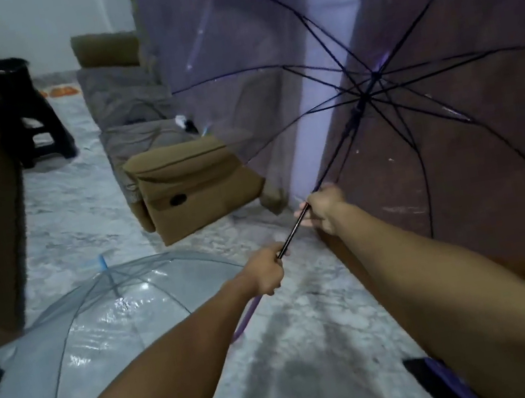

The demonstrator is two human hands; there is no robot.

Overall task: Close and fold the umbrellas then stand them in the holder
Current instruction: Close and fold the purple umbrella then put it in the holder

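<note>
Nearest on the left, an open clear plastic umbrella with pale blue ribs and tip (105, 305) lies canopy-up on the grey marbled floor (313, 346), untouched. Just beyond it the left hand (266, 272) is wrapped in a fist round the lower end of the thin black shaft (294, 230) of a second, open translucent purple umbrella (351, 55), with the purple handle (245, 320) sticking out below the fist. A little farther up the same shaft the right hand (324, 211) has its fingers curled round it, below the runner where the dark ribs meet. The purple canopy is fully spread and held up off the floor on the right, in front of a brown wall. The step in hand looks like closing this first umbrella; the next move probably calls for the right hand to reach the runner, release its catch and draw it down the shaft so the ribs collapse. Far left, a dark round container (4, 73) on a black stool may be the holder, though this cannot be told for sure.
</note>
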